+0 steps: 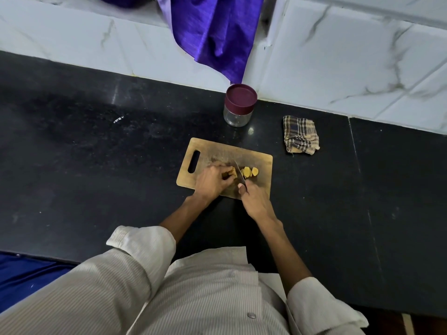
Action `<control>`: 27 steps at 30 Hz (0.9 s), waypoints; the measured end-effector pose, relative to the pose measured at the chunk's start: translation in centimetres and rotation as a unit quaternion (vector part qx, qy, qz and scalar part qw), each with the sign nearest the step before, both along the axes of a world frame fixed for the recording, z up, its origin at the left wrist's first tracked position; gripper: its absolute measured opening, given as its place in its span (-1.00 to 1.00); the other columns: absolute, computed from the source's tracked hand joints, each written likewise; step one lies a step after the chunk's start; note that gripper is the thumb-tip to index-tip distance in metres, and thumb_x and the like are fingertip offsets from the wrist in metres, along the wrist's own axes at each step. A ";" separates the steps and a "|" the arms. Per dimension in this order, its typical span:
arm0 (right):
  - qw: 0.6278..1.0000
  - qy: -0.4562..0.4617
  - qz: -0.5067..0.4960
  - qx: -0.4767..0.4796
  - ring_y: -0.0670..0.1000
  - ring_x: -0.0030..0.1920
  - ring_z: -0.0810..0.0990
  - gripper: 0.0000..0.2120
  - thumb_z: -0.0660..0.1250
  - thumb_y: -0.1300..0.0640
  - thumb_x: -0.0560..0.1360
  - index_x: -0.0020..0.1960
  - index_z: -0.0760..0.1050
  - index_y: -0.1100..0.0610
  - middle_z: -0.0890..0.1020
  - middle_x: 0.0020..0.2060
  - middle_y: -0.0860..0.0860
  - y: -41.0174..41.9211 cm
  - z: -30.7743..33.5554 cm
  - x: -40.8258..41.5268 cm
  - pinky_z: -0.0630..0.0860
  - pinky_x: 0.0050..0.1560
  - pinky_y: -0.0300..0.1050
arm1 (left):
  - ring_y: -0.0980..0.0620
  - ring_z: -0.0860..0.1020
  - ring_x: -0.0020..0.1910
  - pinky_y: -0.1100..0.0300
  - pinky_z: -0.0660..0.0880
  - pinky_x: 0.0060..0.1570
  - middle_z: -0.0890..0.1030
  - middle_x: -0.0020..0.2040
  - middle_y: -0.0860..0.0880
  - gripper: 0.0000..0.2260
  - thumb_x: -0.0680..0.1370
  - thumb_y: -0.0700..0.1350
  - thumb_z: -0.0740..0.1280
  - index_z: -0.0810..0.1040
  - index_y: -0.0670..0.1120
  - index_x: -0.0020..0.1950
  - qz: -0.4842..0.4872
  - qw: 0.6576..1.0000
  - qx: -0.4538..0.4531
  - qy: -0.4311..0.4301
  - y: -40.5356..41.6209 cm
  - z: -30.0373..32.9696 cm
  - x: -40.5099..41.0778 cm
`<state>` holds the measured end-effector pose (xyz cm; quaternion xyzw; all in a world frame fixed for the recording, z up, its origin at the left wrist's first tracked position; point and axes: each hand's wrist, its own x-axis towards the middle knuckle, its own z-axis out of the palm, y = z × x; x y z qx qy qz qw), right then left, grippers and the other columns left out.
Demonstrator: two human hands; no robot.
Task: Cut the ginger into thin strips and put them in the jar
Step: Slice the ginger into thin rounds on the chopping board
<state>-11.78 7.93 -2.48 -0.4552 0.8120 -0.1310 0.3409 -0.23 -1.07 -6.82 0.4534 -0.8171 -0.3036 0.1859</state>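
The left hand [211, 180] holds the ginger [232, 174] on the board [256, 157] while the right hand [254, 200] grips the knife [239, 171].

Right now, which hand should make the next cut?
Right hand: it grips the steel knife, blade beside the yellow ginger slices. The left hand holds the uncut ginger piece on the wooden cutting board.

A black polished stone countertop [96, 146] fills most of the view, with a seam running across its right part. Behind it rises a wall of white marble-veined tiles [338, 56]. A purple cloth [212, 32] hangs down over the tiles. Light glints faintly on the stone.
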 end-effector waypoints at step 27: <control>0.995 0.093 0.014 0.014 0.16 0.09 0.62 -0.75 0.09 0.08 0.69 0.24 0.42 0.19 0.61 0.07 0.17 -0.7 0.6 2.0 0.56 0.03 0.10 | 0.04 0.53 0.06 0.05 0.53 0.04 0.57 0.15 -0.02 -0.72 0.51 -0.09 0.40 0.60 -0.07 0.22 -0.008 1.000 0.023 0.001 -0.2 0.2 0.1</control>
